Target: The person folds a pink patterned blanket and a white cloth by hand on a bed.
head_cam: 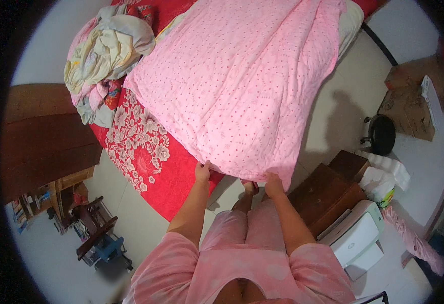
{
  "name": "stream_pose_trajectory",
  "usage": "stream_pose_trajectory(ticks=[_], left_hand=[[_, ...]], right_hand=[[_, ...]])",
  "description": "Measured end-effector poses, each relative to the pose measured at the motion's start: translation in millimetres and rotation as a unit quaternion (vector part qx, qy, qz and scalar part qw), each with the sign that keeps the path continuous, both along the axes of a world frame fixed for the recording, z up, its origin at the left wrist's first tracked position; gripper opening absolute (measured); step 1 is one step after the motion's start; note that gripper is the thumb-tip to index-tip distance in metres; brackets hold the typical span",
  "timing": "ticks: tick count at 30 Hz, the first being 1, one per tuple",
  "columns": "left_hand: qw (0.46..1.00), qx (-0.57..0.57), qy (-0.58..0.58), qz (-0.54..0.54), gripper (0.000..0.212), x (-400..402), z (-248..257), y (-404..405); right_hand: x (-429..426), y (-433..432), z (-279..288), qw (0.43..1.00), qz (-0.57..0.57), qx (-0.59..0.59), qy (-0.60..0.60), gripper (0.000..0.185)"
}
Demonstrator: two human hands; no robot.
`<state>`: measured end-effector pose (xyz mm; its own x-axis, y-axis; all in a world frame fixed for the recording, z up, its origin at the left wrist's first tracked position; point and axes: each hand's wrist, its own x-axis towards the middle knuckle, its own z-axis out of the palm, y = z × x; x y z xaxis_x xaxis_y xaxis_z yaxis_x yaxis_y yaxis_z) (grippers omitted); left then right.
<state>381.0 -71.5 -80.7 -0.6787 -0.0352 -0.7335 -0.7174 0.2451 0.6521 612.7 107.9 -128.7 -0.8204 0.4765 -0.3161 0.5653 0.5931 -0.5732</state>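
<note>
A pink quilt [233, 87] with small red hearts lies spread over the bed, lightly wrinkled. My left hand [202, 171] grips its near edge, thumb on top. Farther right along the same edge, my right hand [274, 184] holds the quilt close to its near corner, which hangs past the hand. Both hands keep this edge drawn toward me, and the fingers under the cloth are hidden. Beneath the quilt, a red bedspread [180, 178] with pale flowers shows on the left. A heap of crumpled bedding [108, 53] rests at the bed's left side.
On the right stand a brown wooden cabinet [322, 193], a white HP printer [358, 235], a black wheeled stool [382, 135] and a cardboard box [408, 110]. At left are a dark wooden headboard-like panel [51, 133] and a small blue wheeled rack [109, 249]. Tiled floor [121, 201] runs between.
</note>
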Motion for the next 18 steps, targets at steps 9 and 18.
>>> stream_pose_trajectory(ticks=[9, 18], left_hand=[[0.963, -0.204, 0.175, -0.007, 0.046, -16, -23, -60], [0.981, 0.071, -0.068, -0.168, 0.027, -41, 87, 54]], right_hand=[[-24, 11, 66, 0.962, 0.028, -0.220, -0.156, 0.037], [-28, 107, 114, 0.987, -0.097, -0.109, 0.064, 0.019]])
